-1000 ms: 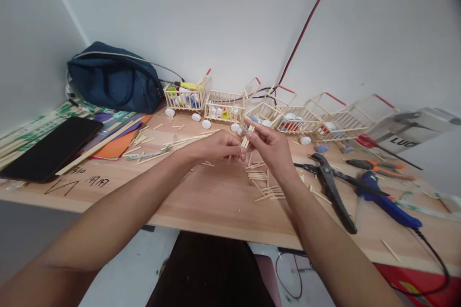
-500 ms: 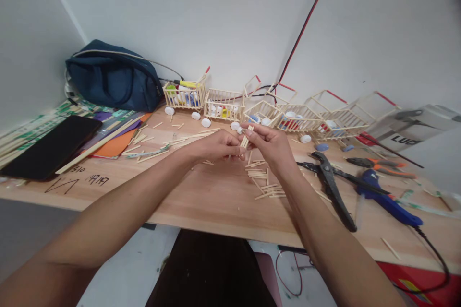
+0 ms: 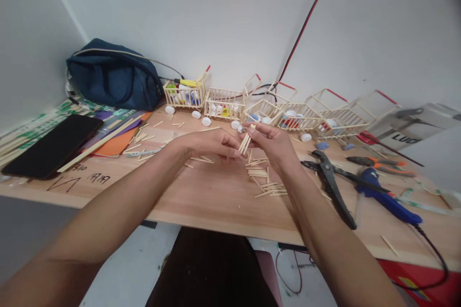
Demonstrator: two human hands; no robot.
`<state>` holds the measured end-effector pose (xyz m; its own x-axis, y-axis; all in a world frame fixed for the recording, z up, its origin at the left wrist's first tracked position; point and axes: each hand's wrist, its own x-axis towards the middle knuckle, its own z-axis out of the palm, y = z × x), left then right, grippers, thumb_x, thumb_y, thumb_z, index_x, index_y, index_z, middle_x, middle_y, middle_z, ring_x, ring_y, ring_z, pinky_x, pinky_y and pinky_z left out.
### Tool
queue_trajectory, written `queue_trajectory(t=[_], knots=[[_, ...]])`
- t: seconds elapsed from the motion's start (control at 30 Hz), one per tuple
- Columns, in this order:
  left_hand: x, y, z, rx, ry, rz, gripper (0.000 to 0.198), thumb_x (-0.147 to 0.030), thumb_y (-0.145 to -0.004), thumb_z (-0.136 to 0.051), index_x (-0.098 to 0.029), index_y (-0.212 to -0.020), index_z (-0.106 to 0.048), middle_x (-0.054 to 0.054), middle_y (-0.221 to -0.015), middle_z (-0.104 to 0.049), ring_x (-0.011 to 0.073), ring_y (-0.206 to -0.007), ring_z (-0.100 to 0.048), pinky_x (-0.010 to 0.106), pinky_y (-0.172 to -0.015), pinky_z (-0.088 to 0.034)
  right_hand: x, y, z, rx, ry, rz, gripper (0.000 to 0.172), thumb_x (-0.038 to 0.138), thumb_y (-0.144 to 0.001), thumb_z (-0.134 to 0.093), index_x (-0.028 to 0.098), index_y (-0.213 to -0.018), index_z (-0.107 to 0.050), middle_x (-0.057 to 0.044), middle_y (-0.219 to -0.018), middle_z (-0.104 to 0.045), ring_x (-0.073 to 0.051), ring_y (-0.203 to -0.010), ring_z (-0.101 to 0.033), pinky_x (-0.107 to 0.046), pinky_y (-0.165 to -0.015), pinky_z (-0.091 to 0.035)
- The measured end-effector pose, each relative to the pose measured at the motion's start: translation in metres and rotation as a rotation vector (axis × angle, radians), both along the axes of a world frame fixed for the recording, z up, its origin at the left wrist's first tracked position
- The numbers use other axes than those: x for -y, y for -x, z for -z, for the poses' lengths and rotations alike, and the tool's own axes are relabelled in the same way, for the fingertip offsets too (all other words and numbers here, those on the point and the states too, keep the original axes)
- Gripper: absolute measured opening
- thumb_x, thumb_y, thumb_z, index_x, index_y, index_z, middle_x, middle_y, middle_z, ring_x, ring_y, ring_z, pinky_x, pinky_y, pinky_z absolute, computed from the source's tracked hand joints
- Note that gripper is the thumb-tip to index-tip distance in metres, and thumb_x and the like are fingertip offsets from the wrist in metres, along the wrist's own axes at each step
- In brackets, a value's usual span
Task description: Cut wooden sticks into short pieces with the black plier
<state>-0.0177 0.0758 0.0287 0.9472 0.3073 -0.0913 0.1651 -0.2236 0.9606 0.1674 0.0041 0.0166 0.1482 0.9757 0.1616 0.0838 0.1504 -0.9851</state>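
– Wooden sticks [image 3: 246, 140], a small bundle of them: where were they when the picture was taken?
– Between the person's two hands, held above the desk [image 3: 216, 199] in front of a row of stick-built carts [image 3: 224, 104]. The right hand [image 3: 274, 146] had its fingers curled shut round the bundle.
– And the long axis?
– Tilted. The upper ends leaned away and to the right, and the lower ends pointed down toward the left hand [image 3: 207, 144].
– Was that hand gripping too?
– Its fingertips were drawn together at the lower ends, touching or nearly so. Whether they pinched a stick could not be told. The right hand was wrapped on the bundle, and the left hand sat just beside it.
– What lay beneath?
– Loose sticks [image 3: 266, 186] were scattered on the desk just below the hands. Black pliers [image 3: 333, 189] and a blue glue gun [image 3: 386, 200] lay well apart to the right.
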Motion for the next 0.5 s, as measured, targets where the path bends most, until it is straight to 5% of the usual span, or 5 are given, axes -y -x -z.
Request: queue_trajectory(t=[0.5], knots=[[-0.0002,-0.0032,0.0046,0.022,-0.093,-0.048,0.029,-0.04,-0.082,-0.065,-0.012,-0.08,-0.073,0.004,-0.071,-0.064,0.0097,-0.066,-0.057,0.02,-0.06,-0.044,-0.002,0.0007,0.0022,0.039,-0.009,0.001,0.049,0.05,-0.07,-0.074,0.022,-0.11,-0.073,-0.003,-0.081,-0.075,-0.02,-0.08,-0.072,-0.036,-0.075,-0.06]])
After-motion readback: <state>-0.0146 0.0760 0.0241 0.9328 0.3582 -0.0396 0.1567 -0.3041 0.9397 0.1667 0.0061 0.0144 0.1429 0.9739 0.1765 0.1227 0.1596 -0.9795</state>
